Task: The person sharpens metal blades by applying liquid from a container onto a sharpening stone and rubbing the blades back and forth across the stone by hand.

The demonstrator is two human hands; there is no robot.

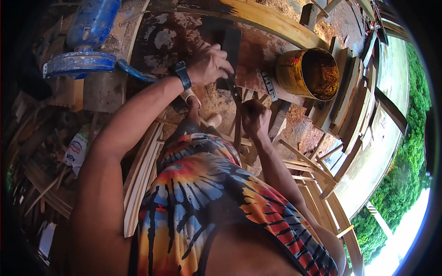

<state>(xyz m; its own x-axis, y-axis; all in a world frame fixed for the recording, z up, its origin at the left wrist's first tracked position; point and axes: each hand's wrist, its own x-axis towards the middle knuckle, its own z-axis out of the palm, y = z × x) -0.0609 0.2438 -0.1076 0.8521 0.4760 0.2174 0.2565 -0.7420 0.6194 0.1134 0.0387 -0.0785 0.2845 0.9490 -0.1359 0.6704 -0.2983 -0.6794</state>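
Observation:
A dark flat strip lies across the worn reddish-brown board at the bench edge, with a narrower dark length running on below it toward my body. My left hand, wearing a dark watch, has its fingers bent and closed on the strip's side. Just below the board edge, my right hand is closed in a fist beside the narrower length. What lies inside that fist is hidden. Between the right hand and a yellow can sits a small metal piece with slots.
The paint-stained yellow can stands on the board's right. A blue metal tool with a curved blue handle is at the upper left. Stacked planks lie right, a wooden frame lower right. Wood strips lean by my left side.

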